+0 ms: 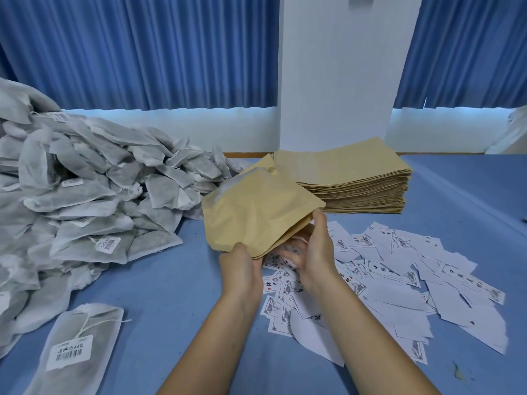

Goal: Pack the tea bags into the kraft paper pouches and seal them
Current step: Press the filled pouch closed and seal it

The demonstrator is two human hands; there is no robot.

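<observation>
Kraft-brown flat paper pouches (256, 212), thin sheaf held above mid-surface, long axis slanting toward far-left corner, near edge gripped by left hand (242, 265) and right hand (315, 249); grey-white mesh tea bags (85, 181) heaped along left edge, nearer left hand.

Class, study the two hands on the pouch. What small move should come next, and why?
Probably part the pouch at its near edge. The left hand and right hand both grip that edge, the pouch looks flat, and neither hand holds a tea bag; the tea bags lie piled to the left.
</observation>
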